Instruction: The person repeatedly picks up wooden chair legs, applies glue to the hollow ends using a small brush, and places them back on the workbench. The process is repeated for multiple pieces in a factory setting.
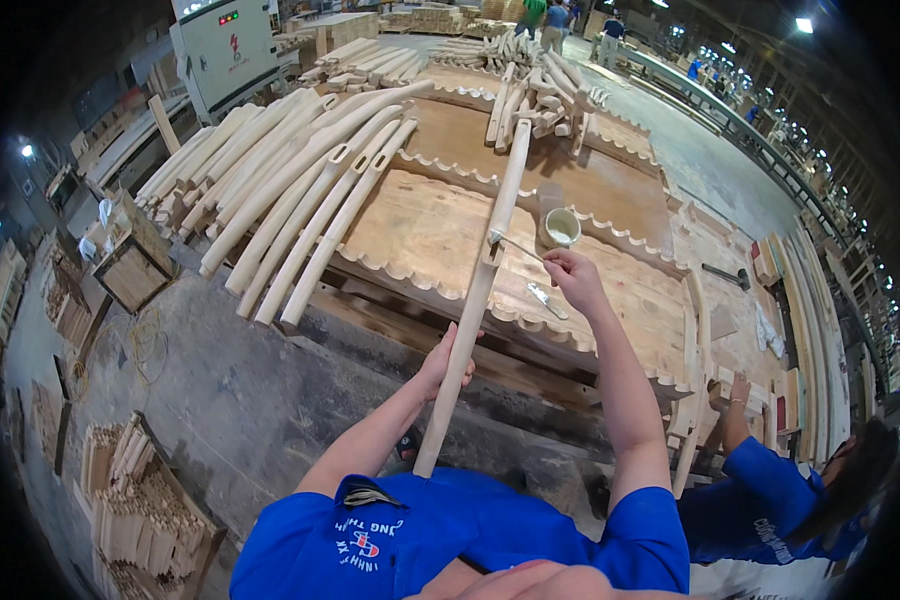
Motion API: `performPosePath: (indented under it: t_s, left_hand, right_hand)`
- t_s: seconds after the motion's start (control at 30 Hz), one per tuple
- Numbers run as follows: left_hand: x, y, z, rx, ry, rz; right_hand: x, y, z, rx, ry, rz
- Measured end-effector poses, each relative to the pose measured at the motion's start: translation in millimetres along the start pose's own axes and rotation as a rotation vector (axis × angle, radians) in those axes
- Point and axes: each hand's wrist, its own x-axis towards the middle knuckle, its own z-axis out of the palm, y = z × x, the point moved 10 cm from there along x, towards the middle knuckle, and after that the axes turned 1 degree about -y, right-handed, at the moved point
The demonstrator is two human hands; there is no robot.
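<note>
Left hand: the left hand (pixel 448 358) is wrapped around the long wooden chair leg (pixel 482 275), down near its low end.
Right hand: the right hand (pixel 573 276) is pinched shut on a thin brush (pixel 518 245). The tip of the brush touches the leg at a small cut-out notch.
Chair leg: it is pale, long and a bit bent. It runs from 6 o'clock, close to the person's blue shirt, up to 12 o'clock. Its far end lies on the stack of wavy-edged boards (pixel 410 235).
Glue cup: a small round cup (pixel 561 227) with pale stuff in it stands on the boards, just at 1 o'clock from the right hand.
Small tool: a little flat tool (pixel 547 300) lies on the boards, just at 7 o'clock from the right hand.
Pile of legs: many more curved legs (pixel 290 195) lie side by side at 10 o'clock, well apart from the hands.
More parts: a heap of short wood parts (pixel 545 95) sits at 12 o'clock, past the far end of the leg.
Hammer: a dark hammer (pixel 725 275) lies at 3 o'clock on another board.
Other person: a co-worker in blue (pixel 770 490) is at 4 o'clock, with one hand (pixel 739 388) up on the wood.
Crates: boxes of small wood sticks (pixel 135 505) stand on the floor at 8 o'clock.
In the way: nothing lies across the leg between the two hands.
</note>
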Motion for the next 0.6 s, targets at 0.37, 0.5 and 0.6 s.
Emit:
performPosePath:
  t_s: [0.37,0.5,0.6]
  left_hand:
    - [-2,-1,0,-0.013,-0.001,-0.035]
    - [-2,-1,-3,-0.024,-0.002,-0.036]
    - [-3,0,-3,0.001,0.000,-0.035]
  right_hand:
    - [-17,-43,-7,-0.566,0.247,-0.202]
    - [-19,-51,0,-0.638,0.148,-0.263]
    - [-15,-50,-6,-0.577,0.188,-0.205]
